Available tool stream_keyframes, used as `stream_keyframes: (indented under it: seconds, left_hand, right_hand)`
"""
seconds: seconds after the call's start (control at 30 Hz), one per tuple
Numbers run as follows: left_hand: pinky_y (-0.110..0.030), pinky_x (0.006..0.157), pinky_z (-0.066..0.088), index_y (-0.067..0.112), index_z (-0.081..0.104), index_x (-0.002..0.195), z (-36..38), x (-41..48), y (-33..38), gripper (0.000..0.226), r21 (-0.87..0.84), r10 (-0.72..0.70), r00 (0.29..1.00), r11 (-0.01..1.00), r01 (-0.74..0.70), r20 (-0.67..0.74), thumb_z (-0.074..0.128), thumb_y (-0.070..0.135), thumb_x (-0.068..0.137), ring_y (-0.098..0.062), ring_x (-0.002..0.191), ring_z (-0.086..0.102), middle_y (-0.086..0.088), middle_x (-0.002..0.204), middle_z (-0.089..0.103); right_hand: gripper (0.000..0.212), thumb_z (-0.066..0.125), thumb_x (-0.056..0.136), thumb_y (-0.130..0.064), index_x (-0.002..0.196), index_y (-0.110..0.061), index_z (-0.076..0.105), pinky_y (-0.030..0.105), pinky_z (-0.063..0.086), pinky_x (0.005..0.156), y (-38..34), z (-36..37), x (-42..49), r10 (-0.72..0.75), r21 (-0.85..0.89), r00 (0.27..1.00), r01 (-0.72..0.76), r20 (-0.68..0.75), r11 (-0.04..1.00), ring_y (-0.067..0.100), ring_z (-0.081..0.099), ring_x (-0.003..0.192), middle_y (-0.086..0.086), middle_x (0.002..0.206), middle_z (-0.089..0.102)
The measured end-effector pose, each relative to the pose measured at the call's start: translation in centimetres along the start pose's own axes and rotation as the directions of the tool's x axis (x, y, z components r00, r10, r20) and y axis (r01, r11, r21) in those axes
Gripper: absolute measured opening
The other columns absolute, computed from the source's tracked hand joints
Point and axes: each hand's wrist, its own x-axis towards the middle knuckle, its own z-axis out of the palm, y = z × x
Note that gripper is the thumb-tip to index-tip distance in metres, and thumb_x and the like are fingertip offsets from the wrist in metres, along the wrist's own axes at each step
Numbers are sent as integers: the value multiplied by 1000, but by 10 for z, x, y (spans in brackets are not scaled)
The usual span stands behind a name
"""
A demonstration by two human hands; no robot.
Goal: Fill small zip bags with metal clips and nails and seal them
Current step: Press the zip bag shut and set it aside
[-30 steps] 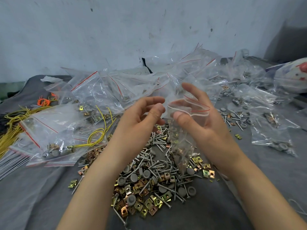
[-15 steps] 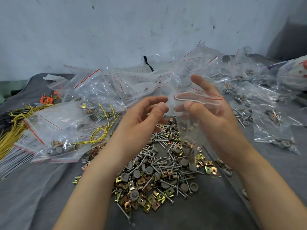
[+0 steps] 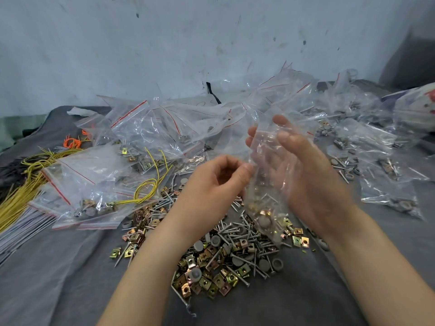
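A small clear zip bag [image 3: 266,184] hangs upright in front of me, with clips, nails and a grey cap at its bottom. My right hand [image 3: 303,175] holds the bag near its top, thumb in front and fingers behind the plastic. My left hand [image 3: 211,182] is beside it, fingers curled, its thumb and fingertip touching the bag's left edge. Below both hands lies a loose pile of brass-coloured metal clips [image 3: 211,278], nails [image 3: 237,231] and grey caps [image 3: 263,264] on the grey cloth [image 3: 58,278].
Filled zip bags [image 3: 77,194] lie at the left with yellow wire [image 3: 146,191]. Empty and filled bags [image 3: 386,175] are heaped behind and to the right. A yellow wire bundle [image 3: 16,198] lies at the far left. A white wall stands behind.
The right hand turned and raised the bag, so the open mouth is no longer spread toward me. The left hand's fingers curled in and moved against the bag's left edge.
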Motion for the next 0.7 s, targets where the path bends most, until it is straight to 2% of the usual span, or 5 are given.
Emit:
stream_keyframes:
  seconds: [0.13,0.33,0.5,0.6,0.7]
  left_hand:
    - [-20,55,41,19,61,83,0,-2,7,15,117,127,980,987,-110,-151,60,25,96,-5,59,52,11,65,58]
    - [-9,56,39,24,61,86,-2,-6,8,14,250,190,960,959,-136,-207,62,33,96,2,60,54,18,70,61]
    - [-26,87,54,28,56,124,-11,-2,-4,56,-66,-55,969,997,40,-239,55,63,80,0,99,66,10,111,69]
    - [-38,90,54,20,69,101,-12,-3,-1,34,-121,-39,969,993,9,-246,61,48,83,-9,89,67,4,94,74]
    - [-22,74,52,19,71,89,-17,0,7,17,-96,118,918,981,-166,-378,66,35,92,-5,76,64,6,84,73]
  right_hand:
    - [69,69,83,-29,143,-6,43,45,49,103,9,-2,3,4,-141,995,-17,-97,990,21,66,116,7,124,70]
    - [25,67,84,-37,99,-17,70,27,58,77,20,-4,3,-123,-333,974,52,-193,941,21,73,97,3,100,76]
    - [22,65,87,-31,99,-12,70,30,60,79,16,-2,2,-102,-355,988,54,-119,933,24,74,88,6,94,76]
    - [19,63,89,-26,99,-10,70,30,60,77,13,-1,-2,-73,-338,993,36,-97,940,23,74,82,5,91,75]
    - [18,65,88,-27,98,-13,72,32,61,73,3,0,-3,-140,-332,987,106,-80,937,23,74,80,7,93,76]
